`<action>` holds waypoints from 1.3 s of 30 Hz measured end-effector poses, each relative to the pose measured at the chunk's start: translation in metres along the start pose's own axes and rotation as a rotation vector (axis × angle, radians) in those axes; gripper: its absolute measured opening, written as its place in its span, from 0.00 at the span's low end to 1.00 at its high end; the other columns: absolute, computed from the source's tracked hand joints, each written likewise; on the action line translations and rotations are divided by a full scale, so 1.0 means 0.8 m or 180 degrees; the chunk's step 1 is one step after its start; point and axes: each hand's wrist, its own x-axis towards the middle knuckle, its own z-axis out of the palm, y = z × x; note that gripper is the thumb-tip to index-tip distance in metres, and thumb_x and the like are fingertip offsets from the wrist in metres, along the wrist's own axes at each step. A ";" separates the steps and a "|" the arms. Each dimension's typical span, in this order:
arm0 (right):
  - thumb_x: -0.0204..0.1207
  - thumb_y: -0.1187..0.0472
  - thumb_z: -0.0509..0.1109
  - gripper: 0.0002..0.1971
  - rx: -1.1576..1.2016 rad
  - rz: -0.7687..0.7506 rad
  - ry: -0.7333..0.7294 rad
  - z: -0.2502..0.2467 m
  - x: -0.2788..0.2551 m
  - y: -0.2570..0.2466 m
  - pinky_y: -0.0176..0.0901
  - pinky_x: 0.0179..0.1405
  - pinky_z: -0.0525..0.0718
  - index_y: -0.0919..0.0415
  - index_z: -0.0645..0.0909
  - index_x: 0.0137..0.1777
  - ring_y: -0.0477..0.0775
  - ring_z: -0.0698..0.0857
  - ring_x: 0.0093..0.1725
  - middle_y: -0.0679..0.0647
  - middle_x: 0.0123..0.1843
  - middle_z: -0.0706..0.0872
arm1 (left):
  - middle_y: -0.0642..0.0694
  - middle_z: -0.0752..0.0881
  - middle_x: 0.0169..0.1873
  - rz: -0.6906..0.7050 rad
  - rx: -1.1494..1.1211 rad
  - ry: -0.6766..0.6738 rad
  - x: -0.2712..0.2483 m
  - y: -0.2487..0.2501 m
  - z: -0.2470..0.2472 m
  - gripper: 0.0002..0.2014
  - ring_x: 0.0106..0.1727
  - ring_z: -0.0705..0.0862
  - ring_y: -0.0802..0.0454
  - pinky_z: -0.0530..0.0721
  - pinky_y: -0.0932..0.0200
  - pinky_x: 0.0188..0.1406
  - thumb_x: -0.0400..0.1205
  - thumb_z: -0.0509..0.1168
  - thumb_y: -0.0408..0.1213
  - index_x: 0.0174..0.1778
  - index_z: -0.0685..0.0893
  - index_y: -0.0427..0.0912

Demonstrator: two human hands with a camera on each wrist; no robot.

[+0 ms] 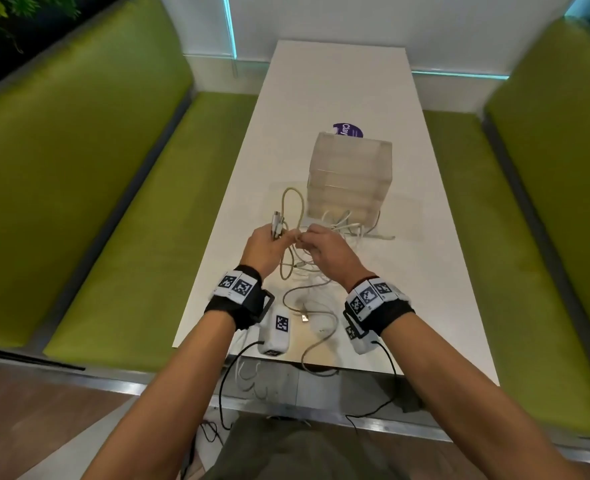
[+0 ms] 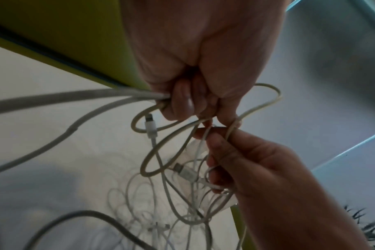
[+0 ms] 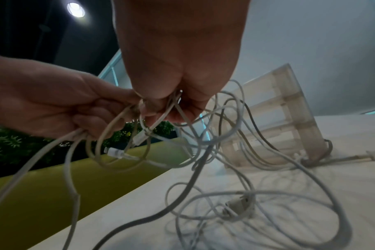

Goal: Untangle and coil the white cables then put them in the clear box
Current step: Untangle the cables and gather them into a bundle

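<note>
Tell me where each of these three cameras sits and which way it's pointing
Head: worn on the head, looking forward and down at the white table; both forearms, left hand and right hand show.
Left wrist: looks along the left hand at the white cables.
Right wrist: looks along the right hand toward the clear box.
Both wrist views share both hands and the cable tangle.

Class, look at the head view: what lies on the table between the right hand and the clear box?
Tangled white cables span from the right hand to the clear box.
</note>
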 end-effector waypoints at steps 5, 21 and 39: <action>0.80 0.65 0.63 0.11 -0.0102 0.0252 -0.0059 -0.006 0.006 -0.006 0.57 0.49 0.80 0.67 0.86 0.53 0.62 0.82 0.46 0.61 0.44 0.82 | 0.57 0.74 0.16 0.0002 -0.0412 -0.0017 0.005 0.011 0.010 0.14 0.20 0.68 0.59 0.68 0.61 0.21 0.82 0.66 0.39 0.31 0.77 0.44; 0.78 0.65 0.68 0.07 0.0077 0.0846 -0.0006 -0.001 0.002 0.007 0.35 0.41 0.73 0.63 0.86 0.51 0.48 0.80 0.42 0.56 0.47 0.82 | 0.53 0.74 0.23 0.0239 -0.0780 0.0614 -0.005 0.016 0.014 0.09 0.24 0.69 0.55 0.69 0.57 0.28 0.82 0.66 0.38 0.35 0.79 0.44; 0.80 0.68 0.63 0.12 0.0291 0.0799 0.0279 -0.019 -0.010 0.037 0.51 0.55 0.80 0.64 0.87 0.57 0.60 0.84 0.51 0.62 0.49 0.86 | 0.55 0.66 0.18 -0.0201 -0.1442 0.0710 -0.011 0.024 -0.041 0.15 0.18 0.59 0.58 0.58 0.60 0.19 0.83 0.65 0.34 0.31 0.70 0.45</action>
